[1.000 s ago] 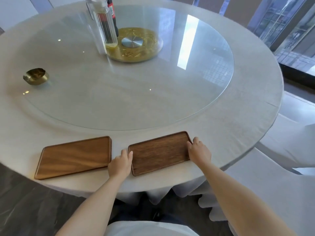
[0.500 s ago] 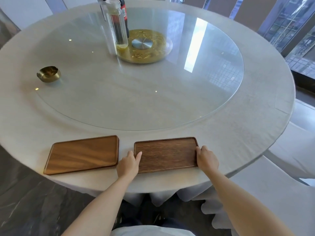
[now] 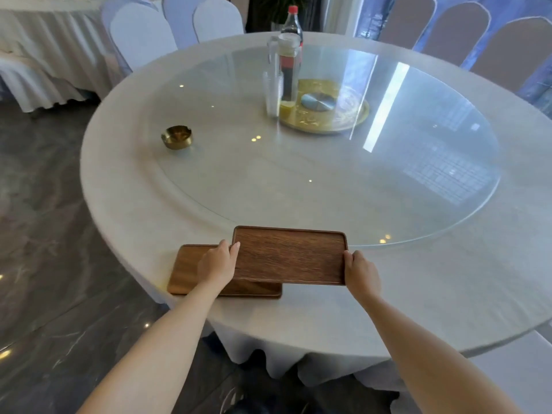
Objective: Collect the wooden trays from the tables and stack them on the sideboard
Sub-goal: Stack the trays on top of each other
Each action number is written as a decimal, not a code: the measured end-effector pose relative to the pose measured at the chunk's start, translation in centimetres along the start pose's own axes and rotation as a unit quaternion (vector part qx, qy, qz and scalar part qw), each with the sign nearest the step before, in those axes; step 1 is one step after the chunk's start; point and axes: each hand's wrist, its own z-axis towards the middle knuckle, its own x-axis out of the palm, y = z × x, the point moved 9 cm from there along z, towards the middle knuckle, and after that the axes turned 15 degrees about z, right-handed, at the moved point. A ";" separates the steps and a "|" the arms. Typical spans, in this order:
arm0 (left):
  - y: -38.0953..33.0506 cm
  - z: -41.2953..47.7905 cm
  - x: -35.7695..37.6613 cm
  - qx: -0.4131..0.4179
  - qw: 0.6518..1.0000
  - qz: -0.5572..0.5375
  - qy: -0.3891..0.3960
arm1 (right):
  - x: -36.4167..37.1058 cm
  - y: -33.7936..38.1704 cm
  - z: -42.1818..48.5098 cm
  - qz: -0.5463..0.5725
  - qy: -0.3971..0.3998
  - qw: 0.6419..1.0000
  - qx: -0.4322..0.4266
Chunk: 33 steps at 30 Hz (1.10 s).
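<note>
A dark wooden tray [image 3: 291, 254] is held level just above the near rim of the round white table [image 3: 125, 186]. My left hand [image 3: 217, 265] grips its left short edge and my right hand [image 3: 360, 271] grips its right short edge. Beneath it lies a lighter wooden tray [image 3: 186, 271], flat on the tablecloth; the lifted tray and my left hand cover its right half.
A glass turntable [image 3: 328, 180] covers the table's middle, carrying a gold plate [image 3: 328, 115], a clear pitcher [image 3: 287, 73], a cola bottle and a glass. A brass ashtray [image 3: 176, 137] sits at the left. Covered chairs ring the far side. Dark marble floor lies to the left.
Both hands have lifted the dark tray off the cloth and carried it left, so that it overlaps the lighter tray. The view has also swung left and pulled back.
</note>
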 end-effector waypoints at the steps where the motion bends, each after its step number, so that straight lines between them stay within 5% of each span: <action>1: 1.2 0.4 -0.4 -0.002 1.000 0.006 -0.004 | 1.0 1.0 -0.1 0.008 0.006 1.000 -0.006; 14: 12.0 2.4 1.6 -0.020 0.996 0.062 0.066 | 10.6 6.2 -2.5 -0.008 0.078 0.997 -0.027; 33: 13.5 2.7 4.9 0.006 0.990 0.082 0.112 | 13.8 5.4 -3.5 -0.174 0.159 0.970 -0.050</action>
